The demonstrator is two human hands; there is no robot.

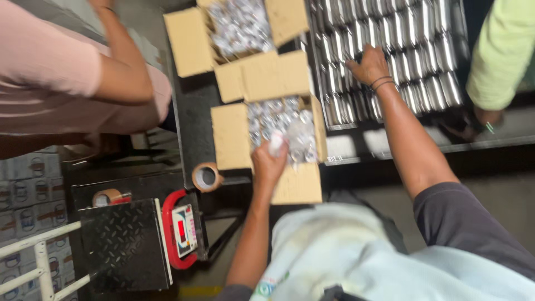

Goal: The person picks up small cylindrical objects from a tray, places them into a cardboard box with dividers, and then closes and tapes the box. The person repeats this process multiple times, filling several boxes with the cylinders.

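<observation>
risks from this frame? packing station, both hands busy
1. The left hand holds a small white piece over the open carton near its front flap; it could drop outside.
2. The right hand reaches far into the tray of shiny metal tubes, where it might knock the rows askew.
3. The tape roll sits at the table edge and may fall.

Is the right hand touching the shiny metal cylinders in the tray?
Touching. The head view shows the right hand pressed flat on the rows of metal cylinders, fingers spread over them.
</observation>
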